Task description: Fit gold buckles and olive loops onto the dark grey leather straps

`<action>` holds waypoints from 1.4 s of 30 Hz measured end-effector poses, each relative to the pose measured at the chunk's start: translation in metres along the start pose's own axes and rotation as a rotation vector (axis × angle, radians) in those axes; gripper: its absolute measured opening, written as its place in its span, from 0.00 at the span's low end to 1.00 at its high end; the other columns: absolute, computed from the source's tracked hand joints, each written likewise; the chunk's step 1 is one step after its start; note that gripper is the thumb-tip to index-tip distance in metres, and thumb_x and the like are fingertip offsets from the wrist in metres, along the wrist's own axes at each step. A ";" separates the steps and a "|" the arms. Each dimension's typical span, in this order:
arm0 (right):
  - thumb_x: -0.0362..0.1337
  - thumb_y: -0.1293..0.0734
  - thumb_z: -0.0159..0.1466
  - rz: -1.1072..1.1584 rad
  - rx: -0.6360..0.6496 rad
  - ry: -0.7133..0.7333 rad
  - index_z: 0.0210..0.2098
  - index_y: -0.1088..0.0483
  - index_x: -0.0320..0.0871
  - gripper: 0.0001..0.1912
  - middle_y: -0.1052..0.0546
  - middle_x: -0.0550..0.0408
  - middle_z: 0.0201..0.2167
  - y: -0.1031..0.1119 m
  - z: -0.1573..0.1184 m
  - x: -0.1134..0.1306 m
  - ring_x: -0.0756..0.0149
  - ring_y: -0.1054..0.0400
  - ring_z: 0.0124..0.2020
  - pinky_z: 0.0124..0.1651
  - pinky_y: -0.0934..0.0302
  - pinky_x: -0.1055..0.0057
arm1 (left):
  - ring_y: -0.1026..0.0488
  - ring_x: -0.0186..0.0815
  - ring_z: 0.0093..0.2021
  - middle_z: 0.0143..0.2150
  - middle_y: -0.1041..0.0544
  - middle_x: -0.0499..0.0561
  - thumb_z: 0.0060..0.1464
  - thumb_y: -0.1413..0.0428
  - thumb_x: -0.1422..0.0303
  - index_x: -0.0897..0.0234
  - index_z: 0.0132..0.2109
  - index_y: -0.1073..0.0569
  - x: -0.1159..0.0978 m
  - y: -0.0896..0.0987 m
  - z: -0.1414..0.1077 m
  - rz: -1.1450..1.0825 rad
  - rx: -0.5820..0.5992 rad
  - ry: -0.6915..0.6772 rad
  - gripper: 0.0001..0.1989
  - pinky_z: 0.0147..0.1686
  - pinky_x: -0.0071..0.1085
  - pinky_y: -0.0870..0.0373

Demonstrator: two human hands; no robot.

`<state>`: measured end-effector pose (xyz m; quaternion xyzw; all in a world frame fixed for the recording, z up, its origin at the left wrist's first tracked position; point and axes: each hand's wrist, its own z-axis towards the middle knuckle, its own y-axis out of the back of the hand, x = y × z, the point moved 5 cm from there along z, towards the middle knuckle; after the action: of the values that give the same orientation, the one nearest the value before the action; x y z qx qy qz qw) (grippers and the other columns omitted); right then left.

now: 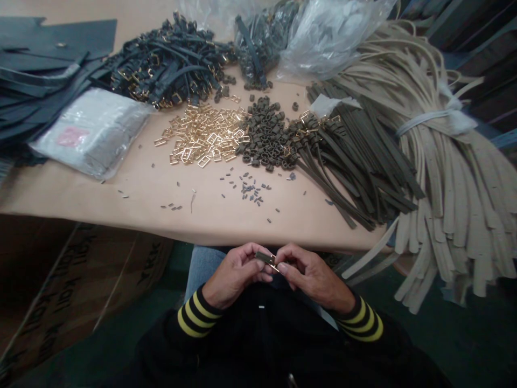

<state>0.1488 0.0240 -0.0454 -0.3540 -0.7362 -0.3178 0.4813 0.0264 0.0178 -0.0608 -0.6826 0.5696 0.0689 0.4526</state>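
Observation:
Just off the table's front edge, my left hand [238,271] pinches a short olive strap [264,258] between thumb and fingers. A gold buckle [275,264] sits at the strap's right end, and my right hand [309,274] is closed on it with thumb and forefinger. Both hands nearly meet above my lap. Beyond them on the table lie scattered small dark pieces [252,189], a pile of gold buckles [210,134] and a heap of olive strap loops [266,132]. How the buckle joins the strap is partly hidden by my fingers.
Olive straps [363,145] and a tied bundle of beige straps [444,161] fill the right side, the beige ones hanging over the edge. Dark buckled straps [169,59] are heaped at the back, near a plastic-wrapped pack [92,132]. Cardboard boxes [81,280] stand below left.

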 end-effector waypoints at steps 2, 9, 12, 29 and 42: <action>0.35 0.41 0.59 -0.091 -0.019 -0.005 0.31 0.38 0.40 0.05 0.38 0.62 0.19 0.000 0.000 0.001 0.77 0.43 0.18 0.22 0.48 0.79 | 0.31 0.29 0.31 0.30 0.29 0.49 0.41 0.40 0.68 0.70 0.34 0.31 -0.001 0.000 -0.002 0.061 0.006 -0.012 0.12 0.33 0.28 0.31; 0.34 0.41 0.57 -0.197 -0.079 -0.060 0.29 0.38 0.41 0.02 0.35 0.62 0.20 -0.003 0.002 0.001 0.75 0.40 0.20 0.24 0.45 0.78 | 0.35 0.25 0.21 0.23 0.33 0.44 0.45 0.45 0.68 0.69 0.29 0.34 -0.005 0.006 0.001 0.323 -0.150 -0.168 0.08 0.24 0.24 0.37; 0.33 0.42 0.57 -0.130 -0.089 -0.095 0.29 0.39 0.41 0.02 0.34 0.61 0.20 -0.003 0.003 -0.001 0.75 0.38 0.20 0.25 0.43 0.77 | 0.35 0.26 0.22 0.24 0.34 0.44 0.47 0.47 0.67 0.68 0.30 0.36 -0.006 0.005 0.001 0.347 -0.173 -0.199 0.07 0.24 0.25 0.36; 0.33 0.42 0.58 -0.140 -0.111 -0.143 0.29 0.38 0.41 0.03 0.33 0.61 0.15 -0.004 0.002 0.000 0.74 0.37 0.18 0.23 0.43 0.78 | 0.36 0.27 0.21 0.21 0.34 0.44 0.45 0.46 0.69 0.66 0.28 0.38 -0.006 -0.001 0.002 0.506 -0.170 -0.187 0.07 0.23 0.24 0.39; 0.35 0.38 0.57 0.314 0.103 -0.129 0.39 0.39 0.38 0.11 0.28 0.51 0.33 -0.007 -0.003 -0.008 0.73 0.32 0.27 0.31 0.36 0.73 | 0.35 0.26 0.21 0.22 0.32 0.44 0.44 0.45 0.67 0.68 0.29 0.37 -0.004 0.003 0.004 0.395 -0.093 -0.137 0.10 0.23 0.24 0.38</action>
<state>0.1469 0.0160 -0.0529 -0.4591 -0.7165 -0.1773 0.4944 0.0242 0.0234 -0.0620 -0.5714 0.6565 0.2289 0.4360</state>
